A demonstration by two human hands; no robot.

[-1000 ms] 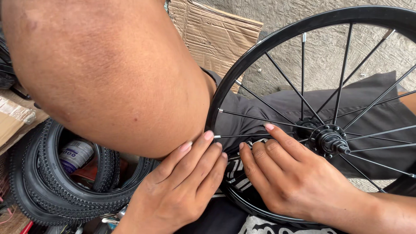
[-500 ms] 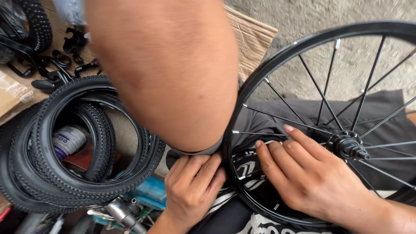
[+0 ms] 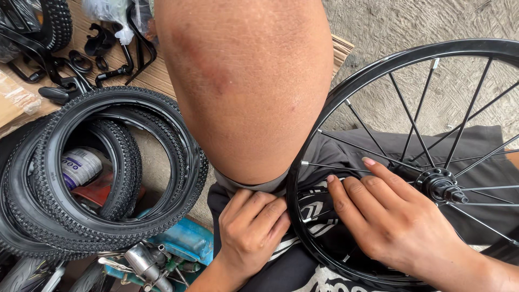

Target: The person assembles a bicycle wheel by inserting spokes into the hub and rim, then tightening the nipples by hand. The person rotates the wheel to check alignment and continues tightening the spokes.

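A black spoked bicycle wheel (image 3: 346, 92) rests across my lap, its hub (image 3: 444, 186) at the right. My right hand (image 3: 397, 221) lies flat over the lower spokes, fingertips at the inner rim. My left hand (image 3: 251, 230) is curled just outside the rim under my raised knee (image 3: 248, 86), fingers bent against the dark shorts' hem; whether it grips something there is hidden.
Several black knobby tyres (image 3: 108, 178) are stacked at the left, with a white can (image 3: 81, 165) inside them. Black metal parts (image 3: 81, 59) lie on cardboard at the top left. Tools and a blue container (image 3: 181, 240) sit at the bottom. Concrete floor lies beyond the wheel.
The view has shifted left and down, showing more tyres and parts. My left hand has curled from flat fingers into a bent grip under the knee. My right hand stayed on the spokes.
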